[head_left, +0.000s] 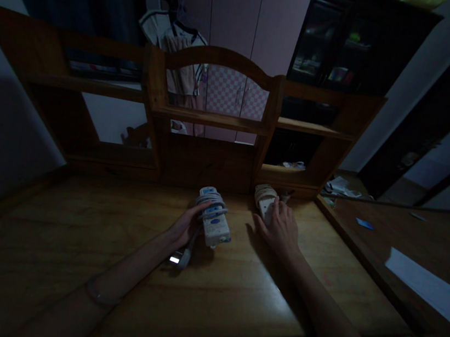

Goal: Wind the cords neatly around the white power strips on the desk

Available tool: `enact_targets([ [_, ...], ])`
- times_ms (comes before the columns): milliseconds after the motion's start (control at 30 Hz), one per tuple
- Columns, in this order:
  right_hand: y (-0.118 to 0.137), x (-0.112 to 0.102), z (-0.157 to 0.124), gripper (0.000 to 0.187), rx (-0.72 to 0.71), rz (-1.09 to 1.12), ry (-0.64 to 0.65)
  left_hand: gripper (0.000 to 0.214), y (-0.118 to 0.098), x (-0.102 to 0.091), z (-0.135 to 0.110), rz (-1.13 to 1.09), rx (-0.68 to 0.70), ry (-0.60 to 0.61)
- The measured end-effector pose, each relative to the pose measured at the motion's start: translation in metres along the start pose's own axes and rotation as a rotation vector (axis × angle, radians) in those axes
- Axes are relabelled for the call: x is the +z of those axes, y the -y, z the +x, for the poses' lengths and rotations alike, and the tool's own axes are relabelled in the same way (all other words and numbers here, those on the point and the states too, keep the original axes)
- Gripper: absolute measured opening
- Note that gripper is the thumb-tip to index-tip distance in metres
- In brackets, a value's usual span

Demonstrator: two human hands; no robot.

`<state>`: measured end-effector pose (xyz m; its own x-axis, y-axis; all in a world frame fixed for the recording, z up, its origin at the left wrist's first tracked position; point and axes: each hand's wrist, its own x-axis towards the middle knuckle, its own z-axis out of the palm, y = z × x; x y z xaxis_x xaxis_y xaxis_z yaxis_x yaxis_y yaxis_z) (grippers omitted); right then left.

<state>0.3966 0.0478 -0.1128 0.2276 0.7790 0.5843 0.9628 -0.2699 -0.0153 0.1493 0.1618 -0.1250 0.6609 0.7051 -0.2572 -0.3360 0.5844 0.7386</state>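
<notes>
A white power strip [213, 218] with its cord wound round it lies on the wooden desk [75, 237]. My left hand [186, 225] curls round its left side, and the strip's plug [182, 256] rests on the desk just below my wrist. A second white power strip [265, 197], also wrapped in cord, lies near the back of the desk. My right hand [280, 226] rests on its near end with the fingers closed over it. The room is dim.
A wooden hutch with open shelves [210, 118] rises at the back of the desk. A second desk [418, 243] stands to the right with a small blue card [364, 224] and a pale sheet [429, 286] on it. A dark cabinet [349, 46] stands behind.
</notes>
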Motion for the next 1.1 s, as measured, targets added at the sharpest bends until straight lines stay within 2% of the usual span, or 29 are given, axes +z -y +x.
enact_targets([
  [567,0.003,-0.003,0.0,0.072,-0.02,0.05,-0.015,0.046,-0.001,0.0,-0.001,-0.012,-0.002,-0.015],
  [867,0.009,-0.012,0.004,0.065,-0.046,0.097,-0.03,0.047,-0.001,0.0,-0.001,-0.011,0.0,0.003],
  [1100,0.015,-0.022,0.007,0.05,-0.074,0.16,-0.065,0.045,-0.001,0.001,-0.002,-0.001,0.016,0.026],
])
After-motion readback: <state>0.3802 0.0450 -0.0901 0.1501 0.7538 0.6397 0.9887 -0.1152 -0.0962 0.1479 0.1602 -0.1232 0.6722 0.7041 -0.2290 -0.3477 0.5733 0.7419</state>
